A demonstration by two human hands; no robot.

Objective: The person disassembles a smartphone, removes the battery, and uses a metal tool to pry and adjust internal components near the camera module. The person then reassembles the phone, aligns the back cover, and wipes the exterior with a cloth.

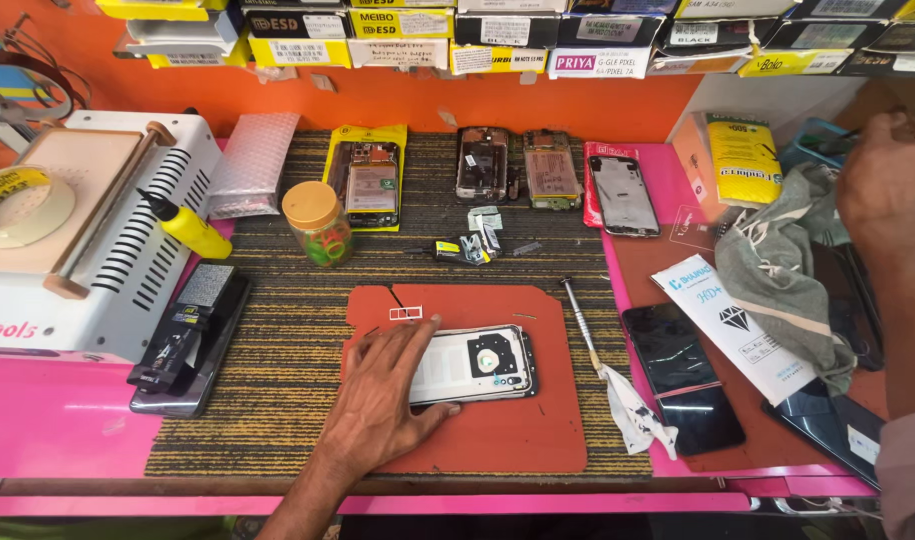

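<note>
Left hand [383,395] lies flat, fingers spread; right hand [888,185] is raised, grip unclear.

A white phone back cover [478,364] is lying flat on a red-brown work mat [518,430], its long side running left to right and tilting slightly up toward the right. A black camera block with a round opening is showing near its right end. The left hand [383,400] is resting palm-down on the cover's left end, fingers spread and pressing on it. The right hand [890,185] is reaching up at the far right, above a grey cloth [793,270], its fingers hidden from view.
</note>
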